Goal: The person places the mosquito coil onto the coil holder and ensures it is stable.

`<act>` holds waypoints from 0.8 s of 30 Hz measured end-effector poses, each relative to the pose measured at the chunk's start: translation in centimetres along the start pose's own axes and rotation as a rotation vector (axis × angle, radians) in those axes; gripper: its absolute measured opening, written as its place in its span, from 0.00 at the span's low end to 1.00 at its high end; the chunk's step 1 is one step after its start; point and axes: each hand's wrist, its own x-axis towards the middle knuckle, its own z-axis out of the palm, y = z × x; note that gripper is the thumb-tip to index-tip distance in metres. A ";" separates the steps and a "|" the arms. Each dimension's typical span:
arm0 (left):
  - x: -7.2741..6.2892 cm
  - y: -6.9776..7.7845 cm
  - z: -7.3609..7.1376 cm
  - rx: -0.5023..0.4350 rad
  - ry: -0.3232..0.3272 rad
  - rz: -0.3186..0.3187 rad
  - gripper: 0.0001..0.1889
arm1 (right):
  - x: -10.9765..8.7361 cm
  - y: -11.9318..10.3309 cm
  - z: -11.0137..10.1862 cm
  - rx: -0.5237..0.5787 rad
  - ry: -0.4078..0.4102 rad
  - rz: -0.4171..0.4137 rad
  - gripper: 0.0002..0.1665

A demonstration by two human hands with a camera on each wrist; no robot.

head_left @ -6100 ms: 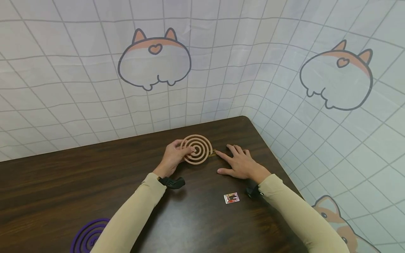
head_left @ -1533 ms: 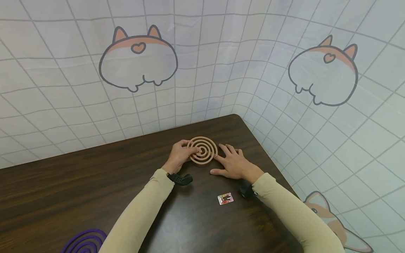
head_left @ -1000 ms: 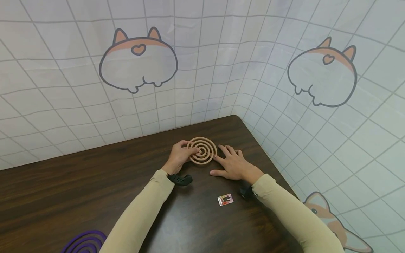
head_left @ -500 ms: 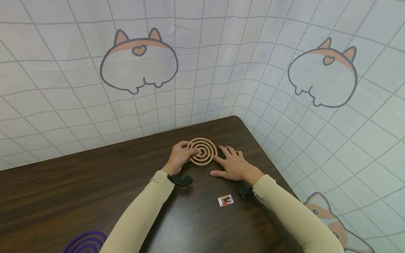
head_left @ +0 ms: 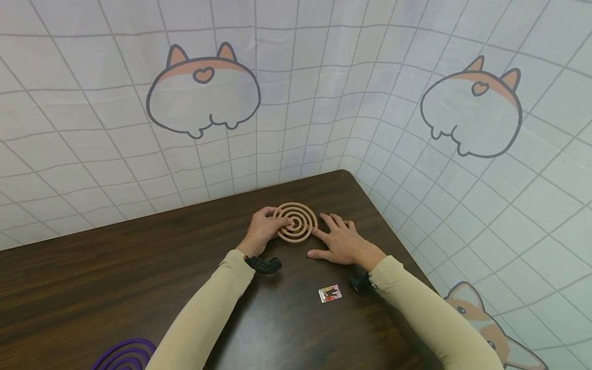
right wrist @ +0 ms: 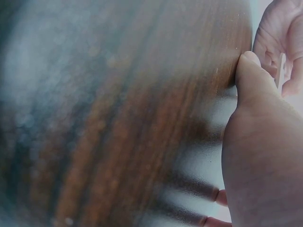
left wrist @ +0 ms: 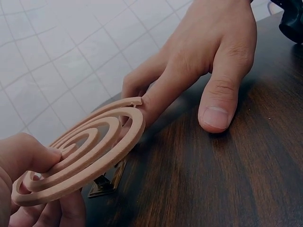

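Note:
A tan mosquito coil (head_left: 307,224) is held flat by my left hand (head_left: 262,229), thumb on top near the centre and fingers underneath. Under its raised disc, in the left wrist view, a small dark brassy metal stand (left wrist: 105,187) rests on the table, partly covered by the coil. My right hand (head_left: 343,243) lies spread on the tabletop to the right, its index finger at the coil's edge. Whether that fingertip touches coil or stand is hidden. The right wrist view shows mostly this hand's thumb side and blurred wood.
A small colourful card (head_left: 330,293) lies on the dark wooden table (head_left: 115,257) nearer me. A purple spiral coil (head_left: 127,354) sits at lower left, partly behind my left sleeve. A white gridded curtain (head_left: 296,92) hangs along the table's back and right edges.
Compared with six seconds ago, the tan coil has shifted right over the metal stand, closer to my right index finger. In the last second and a half both hands have stayed nearly still.

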 end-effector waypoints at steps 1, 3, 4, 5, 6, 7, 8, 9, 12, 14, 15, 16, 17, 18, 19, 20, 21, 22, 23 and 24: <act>0.0 0.0 0.0 0.003 0.002 0.000 0.24 | 0.0 0.0 0.0 0.001 0.000 0.000 0.47; 0.0 0.0 -0.1 0.006 0.005 -0.001 0.24 | 0.0 0.0 0.0 0.002 0.000 0.000 0.47; 0.0 0.0 -0.1 0.006 0.006 0.000 0.24 | 0.1 0.0 0.0 0.001 0.001 0.000 0.47; 0.0 0.0 -0.1 0.006 0.007 0.000 0.24 | 0.1 0.0 0.1 0.000 0.002 0.001 0.47; 0.0 0.0 -0.1 0.006 0.006 0.001 0.24 | 0.1 0.0 0.1 0.000 0.003 0.002 0.47; 0.0 0.0 -0.1 0.005 0.005 0.002 0.24 | 0.1 0.0 0.1 0.000 0.004 0.003 0.47; 0.0 0.0 -0.1 0.004 0.004 0.003 0.24 | 0.1 0.0 0.1 -0.001 0.004 0.003 0.47; 0.0 -0.1 -0.2 0.004 0.004 0.004 0.24 | 0.1 0.0 0.1 -0.001 0.004 0.004 0.47; 0.0 -0.1 -0.2 0.008 0.002 0.007 0.24 | 0.1 0.0 0.1 0.001 0.003 0.004 0.47; 0.1 -0.1 -0.2 0.010 0.003 0.007 0.25 | 0.1 0.0 0.0 0.002 -0.001 0.004 0.47; 0.1 -0.1 -0.1 0.010 0.003 0.007 0.25 | 0.1 0.0 0.0 0.003 -0.002 0.005 0.47; 0.1 -0.1 -0.1 0.010 0.004 0.007 0.25 | 0.1 0.0 0.1 0.003 -0.003 0.005 0.47; 0.1 -0.2 -0.1 0.012 0.004 0.008 0.25 | 0.1 0.0 0.1 0.002 -0.004 0.007 0.47; 0.1 -0.2 -0.1 0.013 0.004 0.009 0.25 | 0.1 0.0 0.1 0.002 -0.004 0.008 0.47; 0.2 -0.2 -0.1 0.011 0.005 0.008 0.25 | 0.1 0.0 0.1 0.002 -0.005 0.009 0.47; 0.2 -0.2 -0.1 0.011 0.005 0.008 0.25 | 0.1 0.0 0.1 0.003 -0.005 0.011 0.47; 0.2 -0.2 -0.1 0.013 0.006 0.007 0.25 | 0.1 0.0 0.1 0.004 -0.006 0.012 0.47; 0.3 -0.2 -0.1 0.015 0.006 0.006 0.25 | 0.1 0.0 0.1 0.003 -0.006 0.012 0.47; 0.3 -0.2 -0.1 0.016 0.006 0.004 0.25 | 0.1 0.0 0.1 0.004 -0.005 0.012 0.47; 0.3 -0.2 -0.1 0.015 0.008 0.001 0.24 | 0.1 0.0 0.1 0.004 -0.005 0.012 0.47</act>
